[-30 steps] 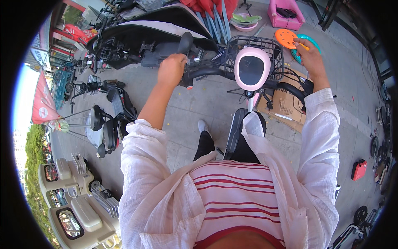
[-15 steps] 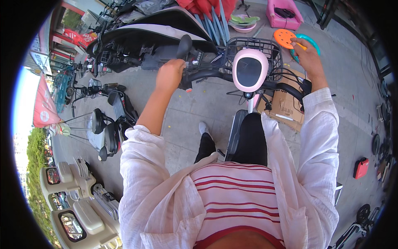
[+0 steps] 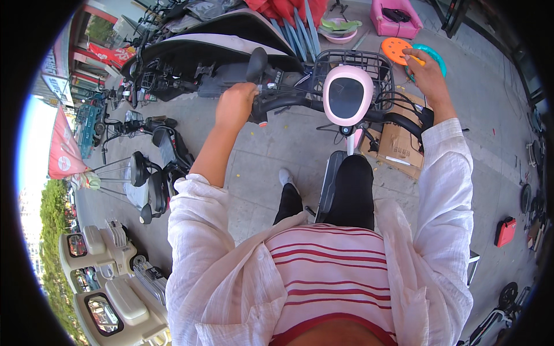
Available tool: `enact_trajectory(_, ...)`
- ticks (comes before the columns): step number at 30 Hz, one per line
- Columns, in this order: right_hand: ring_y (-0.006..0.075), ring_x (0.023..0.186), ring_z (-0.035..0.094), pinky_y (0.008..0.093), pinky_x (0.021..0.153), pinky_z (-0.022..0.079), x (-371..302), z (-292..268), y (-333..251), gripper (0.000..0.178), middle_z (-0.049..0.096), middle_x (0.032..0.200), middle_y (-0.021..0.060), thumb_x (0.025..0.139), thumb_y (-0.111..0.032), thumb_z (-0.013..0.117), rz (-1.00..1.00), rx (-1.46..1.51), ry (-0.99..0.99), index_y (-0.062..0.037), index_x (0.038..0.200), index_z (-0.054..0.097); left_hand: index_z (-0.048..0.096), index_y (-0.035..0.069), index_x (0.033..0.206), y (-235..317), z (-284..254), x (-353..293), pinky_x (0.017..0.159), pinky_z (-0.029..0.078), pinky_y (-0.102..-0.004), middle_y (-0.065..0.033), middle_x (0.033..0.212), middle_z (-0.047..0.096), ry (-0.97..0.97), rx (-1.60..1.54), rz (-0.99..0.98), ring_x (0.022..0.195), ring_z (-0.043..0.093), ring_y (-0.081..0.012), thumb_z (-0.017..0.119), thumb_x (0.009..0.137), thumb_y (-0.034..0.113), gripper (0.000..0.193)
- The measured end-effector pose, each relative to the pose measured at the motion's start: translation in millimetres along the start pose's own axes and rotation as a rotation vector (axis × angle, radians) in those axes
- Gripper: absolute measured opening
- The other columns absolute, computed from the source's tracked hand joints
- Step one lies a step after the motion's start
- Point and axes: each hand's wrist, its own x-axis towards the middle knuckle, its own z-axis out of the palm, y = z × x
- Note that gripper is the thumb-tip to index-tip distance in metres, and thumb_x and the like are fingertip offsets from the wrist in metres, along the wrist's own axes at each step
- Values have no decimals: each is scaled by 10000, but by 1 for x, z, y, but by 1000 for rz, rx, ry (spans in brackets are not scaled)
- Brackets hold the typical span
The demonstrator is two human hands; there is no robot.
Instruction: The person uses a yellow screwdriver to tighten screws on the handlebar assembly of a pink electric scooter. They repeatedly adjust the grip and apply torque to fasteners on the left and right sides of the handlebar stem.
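My left hand (image 3: 235, 106) is wrapped round the left handlebar grip of a pink-and-black electric scooter, below its black oval mirror (image 3: 257, 63). Between the handlebars sits a pink-rimmed dark display (image 3: 348, 96), and ahead of it a black wire basket (image 3: 369, 68). My right hand (image 3: 428, 79) is off to the right, forward of the black right handlebar (image 3: 398, 122), its fingers curled in. Orange shows between those fingertips, beside an orange disc with holes (image 3: 396, 50); whether I hold it or it lies behind cannot be made out. The right grip is hidden.
A flattened cardboard box (image 3: 401, 145) lies right of the scooter. A turquoise ring-shaped thing (image 3: 437, 59) and a pink toy-sized armchair (image 3: 396, 18) stand ahead. Parked scooters (image 3: 167, 147) line the left; a red case (image 3: 505, 231) is on the right.
My view has shifted very slightly. Both hands keep nearly the same places, the left one still on its grip and the right one still curled beside the orange disc.
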Motion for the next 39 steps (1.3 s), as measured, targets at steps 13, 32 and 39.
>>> enact_trajectory(13,138,754,600,289,721,487,4,0,5,340,653,821,54,929,-292,648,-24,0,-15,-70,1180,706,712,65,952,4,2,5,793,532,-456,-164,947,701,33,-4,-54,900,669,-374,677,877,135,108)
enact_trajectory(32,129,740,595,281,694,479,0,-1,1,325,649,823,50,940,-285,642,-18,-7,-32,-74,1179,706,571,-14,1351,28,9,-34,1130,367,-441,-185,1427,548,-17,-70,-44,1351,479,-369,558,988,354,517)
enact_trajectory(39,114,751,596,276,707,484,-3,2,3,323,650,839,45,934,-261,644,-34,2,-38,-57,1179,701,439,87,1495,-17,39,-3,1208,184,-519,-153,1529,451,-13,-57,-442,1463,337,-354,262,1032,572,694)
